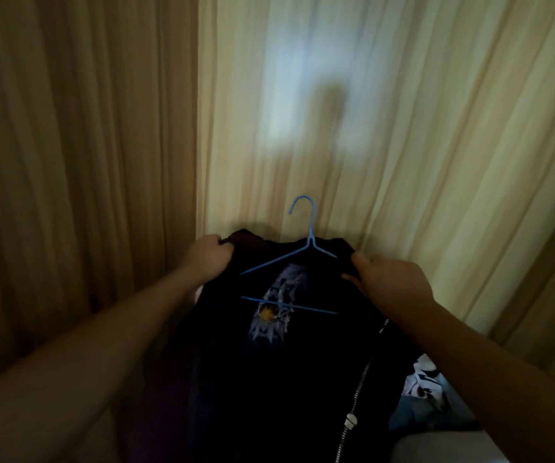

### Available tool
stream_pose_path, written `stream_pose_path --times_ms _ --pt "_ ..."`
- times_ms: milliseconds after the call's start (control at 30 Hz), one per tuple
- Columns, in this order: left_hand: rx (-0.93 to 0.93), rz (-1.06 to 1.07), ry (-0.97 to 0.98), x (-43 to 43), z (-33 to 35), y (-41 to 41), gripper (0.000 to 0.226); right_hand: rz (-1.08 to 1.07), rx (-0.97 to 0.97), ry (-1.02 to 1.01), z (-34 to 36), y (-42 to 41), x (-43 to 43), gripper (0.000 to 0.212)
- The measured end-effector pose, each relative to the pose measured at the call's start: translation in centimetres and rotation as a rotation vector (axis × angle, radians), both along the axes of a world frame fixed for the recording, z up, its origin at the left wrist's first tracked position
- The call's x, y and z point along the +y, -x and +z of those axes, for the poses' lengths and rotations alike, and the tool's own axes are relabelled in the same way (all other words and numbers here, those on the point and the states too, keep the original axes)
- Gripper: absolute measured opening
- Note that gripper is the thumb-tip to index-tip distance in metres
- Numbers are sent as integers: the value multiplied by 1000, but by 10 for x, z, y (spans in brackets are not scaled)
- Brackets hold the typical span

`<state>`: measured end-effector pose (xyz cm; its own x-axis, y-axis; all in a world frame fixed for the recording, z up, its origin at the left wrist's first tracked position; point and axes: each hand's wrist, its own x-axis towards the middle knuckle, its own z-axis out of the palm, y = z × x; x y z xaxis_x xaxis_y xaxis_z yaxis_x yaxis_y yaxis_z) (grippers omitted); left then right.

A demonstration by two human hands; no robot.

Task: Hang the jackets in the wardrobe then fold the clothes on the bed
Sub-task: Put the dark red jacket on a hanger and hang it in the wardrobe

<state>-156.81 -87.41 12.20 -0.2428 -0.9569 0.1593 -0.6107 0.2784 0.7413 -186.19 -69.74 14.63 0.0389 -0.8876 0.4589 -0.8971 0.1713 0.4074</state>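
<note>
Gripping a black jacket [269, 379] by its top edge, both hands hold it up in front of pale, pleated curtains [403, 128]. The left hand [210, 259] has its fingers curled tightly round the fabric at the jacket's left shoulder, knuckles toward the camera. The right hand [389, 279] is clamped on the fabric at the right shoulder, with the thumb lying over the edge and the fingers tucked behind the cloth. A blue wire hanger [310, 242] lies against the jacket between the two hands. Its hook rises above the collar in front of the curtain, and its sloping arms and lower bar show plainly against the dark cloth. A pale blue and white printed graphic [277, 312] with a yellow spot sits on the fabric behind the hanger's lower bar. A metal zipper [359, 385] runs down the jacket's right part toward the bottom of the frame. A darker tan curtain [68, 128] hangs on the left. At the lower right, beside the jacket, lie a white and blue printed cloth [419, 382] and something grey [436, 446], too dim to make out.
</note>
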Motion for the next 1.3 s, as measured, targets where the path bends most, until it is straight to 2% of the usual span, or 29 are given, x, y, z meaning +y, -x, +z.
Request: stream_pose_path --times_ms 167,233,300,333,400,433,500,567,600,700,767,867,1033,1167,1300 --pt "228 -206 314 73 67 49 26 -5 -32 210 49 -35 12 50" --pt "122 -259 537 85 71 47 23 -2 -64 292 71 -34 26 48" --pt "-28 -231 731 79 71 38 36 26 -58 359 93 -30 41 47" --pt "-7 -245 773 75 74 33 38 38 -53 385 103 -28 49 46" --pt "169 -308 809 66 83 26 35 33 -48 424 122 -25 62 46" --pt "259 -318 812 60 88 24 43 27 -47 445 130 -24 69 46" --pt "327 -273 809 49 99 25 75 47 -47 494 141 -25 82 46" --pt "250 -172 797 43 113 30 102 65 -41 518 150 -27 93 46" --pt "188 -130 792 42 121 33 104 57 -39 511 154 -29 98 48" --pt "122 -205 778 35 147 34 87 -12 -44 461 164 -31 108 54" --pt "123 -310 873 37 158 37 67 -81 -43 433 170 -29 116 55" --pt "112 -362 1065 63 172 51 52 -141 6 394 181 -32 125 52" --pt "24 -243 1128 93 211 66 63 -243 111 418 212 -47 143 51" --pt "17 -150 1106 97 259 64 61 -278 316 635 225 -61 166 22" --pt "-81 -172 1028 103 291 61 61 -259 338 780 246 -69 187 23"
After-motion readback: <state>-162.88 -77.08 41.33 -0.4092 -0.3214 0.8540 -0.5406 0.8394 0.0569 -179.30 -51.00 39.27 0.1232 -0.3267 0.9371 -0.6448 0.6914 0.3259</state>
